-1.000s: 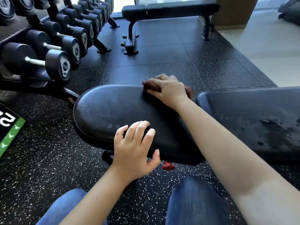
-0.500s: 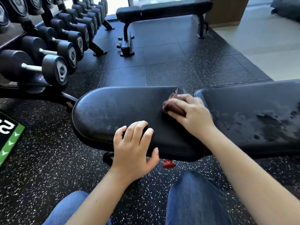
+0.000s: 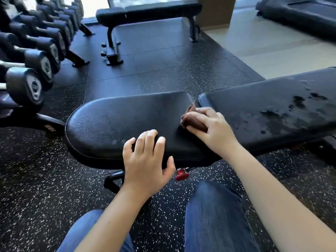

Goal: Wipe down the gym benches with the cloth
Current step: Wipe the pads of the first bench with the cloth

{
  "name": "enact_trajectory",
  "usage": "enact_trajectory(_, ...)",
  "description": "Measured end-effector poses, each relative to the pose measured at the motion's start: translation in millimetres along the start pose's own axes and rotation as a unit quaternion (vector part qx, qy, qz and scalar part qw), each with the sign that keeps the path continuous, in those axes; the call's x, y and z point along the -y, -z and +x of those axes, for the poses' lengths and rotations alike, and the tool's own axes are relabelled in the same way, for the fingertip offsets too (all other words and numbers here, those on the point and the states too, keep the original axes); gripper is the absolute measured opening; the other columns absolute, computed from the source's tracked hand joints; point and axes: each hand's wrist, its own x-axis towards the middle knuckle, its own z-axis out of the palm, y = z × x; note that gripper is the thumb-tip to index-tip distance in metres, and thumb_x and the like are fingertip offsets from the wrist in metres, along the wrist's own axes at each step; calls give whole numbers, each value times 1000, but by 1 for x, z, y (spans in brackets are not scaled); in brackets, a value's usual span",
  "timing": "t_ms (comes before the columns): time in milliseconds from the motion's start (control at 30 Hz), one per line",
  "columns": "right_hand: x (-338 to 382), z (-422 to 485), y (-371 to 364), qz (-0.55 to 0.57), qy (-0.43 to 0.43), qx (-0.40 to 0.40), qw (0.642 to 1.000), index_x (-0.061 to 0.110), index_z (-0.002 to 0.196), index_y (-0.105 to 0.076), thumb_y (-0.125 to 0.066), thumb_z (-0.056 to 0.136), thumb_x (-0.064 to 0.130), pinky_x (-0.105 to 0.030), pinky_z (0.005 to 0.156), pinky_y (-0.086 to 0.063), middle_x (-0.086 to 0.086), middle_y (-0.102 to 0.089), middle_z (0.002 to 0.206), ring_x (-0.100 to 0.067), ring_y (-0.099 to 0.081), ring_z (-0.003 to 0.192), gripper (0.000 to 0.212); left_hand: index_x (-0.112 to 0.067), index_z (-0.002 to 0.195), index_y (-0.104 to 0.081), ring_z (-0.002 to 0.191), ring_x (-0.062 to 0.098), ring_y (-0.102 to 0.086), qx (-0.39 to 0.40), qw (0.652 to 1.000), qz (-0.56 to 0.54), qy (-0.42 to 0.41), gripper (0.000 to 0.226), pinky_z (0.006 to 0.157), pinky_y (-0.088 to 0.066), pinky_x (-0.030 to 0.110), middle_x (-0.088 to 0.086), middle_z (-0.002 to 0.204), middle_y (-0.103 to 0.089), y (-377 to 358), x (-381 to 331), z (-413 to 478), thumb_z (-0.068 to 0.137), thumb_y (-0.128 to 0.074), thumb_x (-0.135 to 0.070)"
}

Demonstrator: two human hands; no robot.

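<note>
Reading from the left, what is shown, and where is the cloth? (Student)

Dumbbell rack (image 3: 32,70) at far left, then the seat pad (image 3: 112,120) of the near bench. The left hand (image 3: 145,160) rests on the pad's near edge with its fingers loosely bent over the top and the thumb down the side, holding nothing. The cloth (image 3: 192,120), a dark brown wad, lies on the seat pad's right end, just beside the gap to the back pad (image 3: 263,110). The right hand (image 3: 214,130) grips it, fingers curled over it, pressing it to the vinyl. The back pad bears wet-looking blotches. (Tutor)

How should the cloth handle? (Student)

Probably light, soft and limp, and apt to bunch. It is best held as a wad under the palm with the fingers over its top, so that a broad face meets the pad. Smooth vinyl should offer little drag. (Tutor)

What differs from earlier? (Student)

One second ago the right hand and cloth lay at the seat pad's far edge, near its middle. They have since come to the right end, by the gap. The left hand has not moved, and the blotches remain. (Tutor)
</note>
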Motion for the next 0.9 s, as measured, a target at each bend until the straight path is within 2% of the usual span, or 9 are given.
enact_trajectory(133,12,-51,-3,-18,-6,-86,996,29,113,-66,-50,80,53,-40,90,-44,2,-58,121,-28,-50,101,44,-6,97,-62,103,31,-56,6,1000,-3,-9,38,84,-35,44,14,110,-62,-1,1,0,78,-49,-36)
enact_trajectory(233,16,-71,-11,-35,5,-148,988,25,114,-66,-53,83,46,-45,88,-45,-2,-59,121,-30,-52,101,40,-6,99,-60,103,33,-57,16,1000,-4,-16,38,85,-34,45,15,112,-61,-2,3,-1,79,-48,-36)
enact_trajectory(300,19,-78,-14,-60,29,-170,983,29,119,-59,-56,83,42,-45,86,-43,-4,-56,124,-29,-50,103,38,-6,100,-60,103,32,-56,21,999,-13,-20,38,85,-33,45,16,112,-61,-2,4,-1,78,-48,-35)
enact_trajectory(467,23,-80,-15,-151,126,-139,970,34,128,-47,-52,81,35,-48,88,-43,-4,-50,133,-29,-46,108,47,-3,104,-61,106,33,-54,45,997,-38,-49,45,86,-34,47,18,114,-60,1,11,-1,74,-44,-32)
enact_trajectory(600,22,-70,-15,-211,237,-112,942,34,131,-45,-53,88,37,-44,90,-38,-8,-53,134,-31,-48,112,44,-2,106,-62,106,34,-56,64,995,-28,-66,50,85,-35,46,18,115,-60,4,14,-1,73,-46,-36)
enact_trajectory(700,13,-68,-16,-218,292,-117,924,34,129,-48,-44,96,40,-43,86,-41,-8,-53,134,-31,-51,110,34,-2,106,-62,108,32,-53,67,996,-34,-54,49,86,-35,45,17,116,-60,6,12,0,72,-47,-34)
enact_trajectory(767,2,-67,-14,-222,334,-121,908,33,128,-50,-41,98,33,-43,83,-44,-9,-54,133,-32,-53,106,31,-3,106,-62,108,31,-50,62,996,-34,-46,48,87,-35,44,16,116,-60,7,10,0,72,-47,-34)
enact_trajectory(900,-20,-61,-3,-262,426,-115,858,31,131,-48,-42,94,16,-43,79,-43,-9,-44,136,-32,-50,104,41,-4,103,-64,107,28,-48,61,998,-30,-4,47,88,-32,42,14,114,-61,13,3,1,75,-46,-37)
